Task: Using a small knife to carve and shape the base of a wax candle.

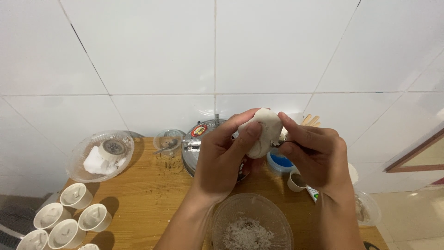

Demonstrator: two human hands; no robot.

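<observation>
Currently, both hands hold a white lump (264, 132) above the clear bowl (252, 222), which carries white shavings (243, 235) on its bottom. Judging by those shavings, some material is already off the lump, while most of it remains whole. The left hand (222, 155) closes around the lump, thumb pressed on its front face and fingers behind. The right hand (314, 155) pinches the lump's right edge; a thin tool appears to sit in its fingers, but this cannot be confirmed. Left of the bowl stand white cups (69, 217) on the wooden table (148, 199). Behind the bowl lie a round metal tin (199, 146) and a blue-filled container (280, 162).
</observation>
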